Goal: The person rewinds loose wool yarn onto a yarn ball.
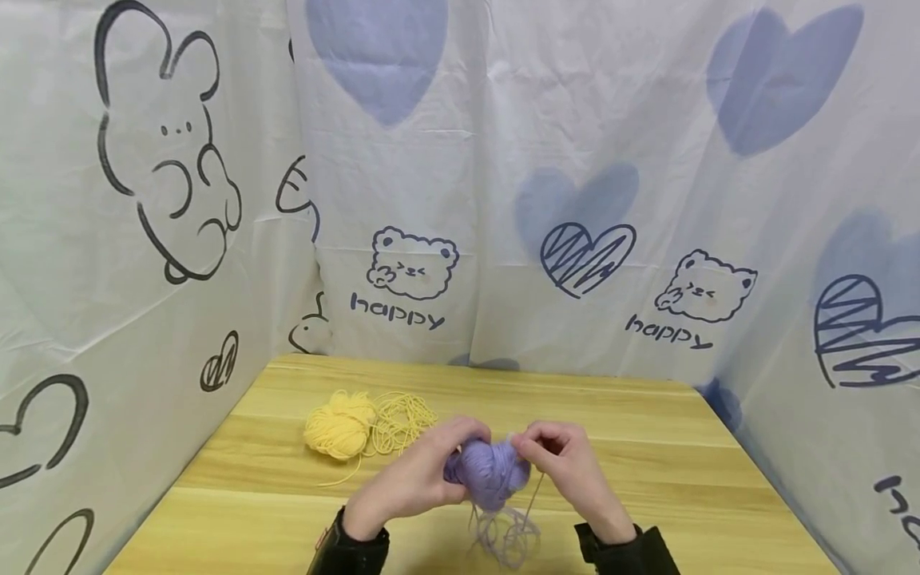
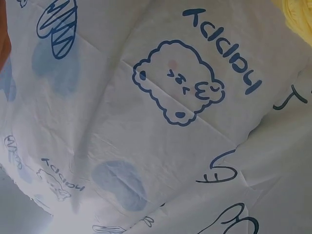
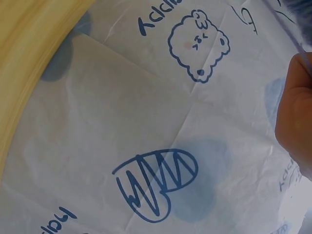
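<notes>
1. Nearest to us, two black sleeve cuffs (image 1: 352,551) come in from the bottom edge of the head view, one on each forearm.
2. Just past the cuffs, a loose tangle of pale purple yarn strands (image 1: 506,533) lies on the light wooden table (image 1: 647,447), trailing down from the ball above it.
3. Our left hand (image 1: 413,475) curls its fingers round the left side of the soft, rounded purple yarn ball (image 1: 489,471), thumb on top, gripping it.
4. Our right hand (image 1: 568,463) sits at the ball's right side with its fingertips drawn together in a pinch at the top of the ball; we take it to be pinching a strand of that yarn, though the strand itself is too thin to make out at the fingertips. A thin strand hangs just below this hand.
5. The purple ball sits between both hands, at the table's near middle; we cannot tell whether it rests on the wood.
6. Farther back and to the left, well apart from the hands, a pale yellow yarn ball (image 1: 339,426) rests on the table, with a loose heap of yellow strands (image 1: 402,419) touching its right side.
7. Behind the table hangs a white cloth backdrop printed with blue hearts, bears and the word "happy" (image 1: 402,263); both wrist views show mostly this cloth.
</notes>
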A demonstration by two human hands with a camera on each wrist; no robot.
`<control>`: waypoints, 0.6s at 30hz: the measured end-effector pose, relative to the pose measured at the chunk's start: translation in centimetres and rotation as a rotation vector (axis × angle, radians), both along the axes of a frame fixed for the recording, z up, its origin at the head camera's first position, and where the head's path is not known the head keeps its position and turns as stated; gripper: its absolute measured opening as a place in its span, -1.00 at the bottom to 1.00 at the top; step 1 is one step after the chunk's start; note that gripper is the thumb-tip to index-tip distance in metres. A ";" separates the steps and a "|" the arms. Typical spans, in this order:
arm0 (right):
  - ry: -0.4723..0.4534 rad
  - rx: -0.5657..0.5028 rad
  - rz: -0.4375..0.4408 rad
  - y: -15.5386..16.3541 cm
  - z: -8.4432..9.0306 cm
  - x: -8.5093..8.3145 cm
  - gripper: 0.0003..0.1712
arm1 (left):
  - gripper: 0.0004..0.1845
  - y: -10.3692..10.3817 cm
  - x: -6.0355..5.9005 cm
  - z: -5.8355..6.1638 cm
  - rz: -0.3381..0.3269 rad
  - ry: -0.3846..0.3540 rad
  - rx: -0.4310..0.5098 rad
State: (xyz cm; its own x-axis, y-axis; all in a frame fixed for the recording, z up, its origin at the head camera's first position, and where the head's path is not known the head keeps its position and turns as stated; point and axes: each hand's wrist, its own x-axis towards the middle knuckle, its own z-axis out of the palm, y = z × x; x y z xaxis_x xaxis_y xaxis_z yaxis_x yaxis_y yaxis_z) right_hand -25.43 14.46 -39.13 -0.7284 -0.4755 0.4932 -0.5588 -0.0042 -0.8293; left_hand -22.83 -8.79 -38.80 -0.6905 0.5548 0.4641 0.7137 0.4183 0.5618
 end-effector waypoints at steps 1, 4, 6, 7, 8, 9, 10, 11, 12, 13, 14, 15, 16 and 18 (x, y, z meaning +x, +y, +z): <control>-0.013 -0.005 0.006 0.0 -0.1 0.0 -0.83 | -0.37 0.0 0.0 0.1 -0.022 -0.016 0.001; -0.075 -0.030 0.020 -0.1 -0.2 -0.2 -0.83 | -0.37 -0.2 0.1 0.2 -0.087 -0.078 0.024; -0.122 -0.048 0.016 -0.1 -0.3 -0.3 -0.84 | -0.37 -0.3 0.2 0.4 -0.122 -0.129 0.047; -0.148 -0.054 0.008 -0.1 -0.4 -0.3 -0.85 | -0.37 -0.4 0.1 0.4 -0.135 -0.150 0.059; -0.171 -0.062 0.000 -0.2 -0.4 -0.4 -0.85 | -0.38 -0.5 0.1 0.4 -0.149 -0.167 0.071; -0.187 -0.069 -0.009 -0.2 -0.5 -0.5 -0.84 | -0.38 -0.5 0.1 0.4 -0.164 -0.182 0.085; -0.199 -0.076 -0.018 -0.3 -0.6 -0.6 -0.83 | -0.39 -0.6 0.0 0.3 -0.182 -0.196 0.100; -0.207 -0.083 -0.027 -0.4 -0.8 -0.7 -0.82 | -0.39 -0.6 -0.1 0.3 -0.199 -0.207 0.115; -0.215 -0.090 -0.037 -0.5 -0.9 -0.8 -0.81 | -0.40 -0.7 -0.2 0.2 -0.218 -0.220 0.134; -0.219 -0.096 -0.043 -0.6 -1.1 -0.9 -0.81 | -0.41 -0.8 -0.2 0.1 -0.232 -0.230 0.151; -0.225 -0.104 -0.041 -0.8 -1.3 -1.1 -0.81 | -0.41 -0.8 -0.3 0.0 -0.249 -0.244 0.171; -0.230 -0.112 -0.036 -1.0 -1.5 -1.2 -0.81 | -0.41 -0.9 -0.4 0.0 -0.264 -0.264 0.193; -0.241 -0.120 -0.028 -1.2 -1.7 -1.4 -0.80 | -0.41 -0.9 -0.5 -0.1 -0.278 -0.279 0.218; -0.266 -0.129 -0.011 -1.7 -2.1 -1.6 -0.79 | -0.40 -1.0 -0.6 -0.2 -0.298 -0.305 0.264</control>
